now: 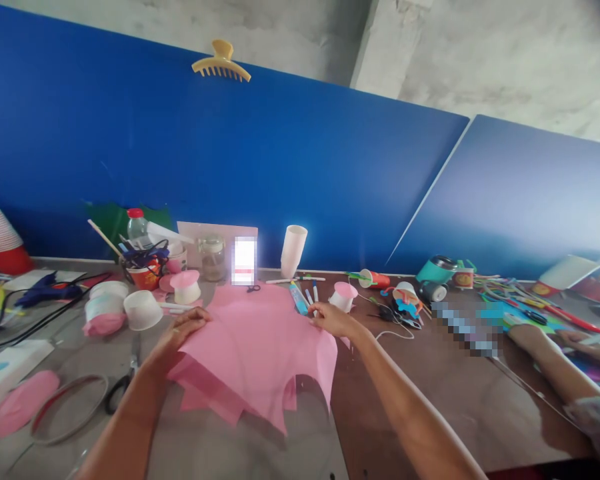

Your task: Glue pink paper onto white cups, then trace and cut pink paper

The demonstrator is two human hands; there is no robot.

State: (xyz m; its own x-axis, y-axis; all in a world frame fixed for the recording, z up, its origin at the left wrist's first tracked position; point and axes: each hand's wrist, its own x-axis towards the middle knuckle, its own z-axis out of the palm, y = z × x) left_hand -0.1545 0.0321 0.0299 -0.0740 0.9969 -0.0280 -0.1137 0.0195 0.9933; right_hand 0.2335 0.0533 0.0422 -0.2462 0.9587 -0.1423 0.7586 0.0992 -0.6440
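Note:
Pink paper (260, 347), in several overlapping sheets with curved cut-outs along the near edges, lies spread in front of me. At its left edge, my left hand (193, 325) is closed with its fingers over the paper. My right hand (334, 320) pinches the right edge between thumb and fingers. Just beyond the right hand are a blue glue tube (299, 298) and several markers (315, 291). A white paper cup with a pink disc on top (343, 295) stands close by. Scissors (119, 393) with dark handles lie beside my left forearm, partly hidden by it.
White cups (143, 311), a roll of tape (70, 410) and a white power strip (13, 373) are on the left. A tall white cup stack (293, 252) stands by the blue partition (280, 167). At the right, another person's arm (555, 360) reaches over coloured craft materials.

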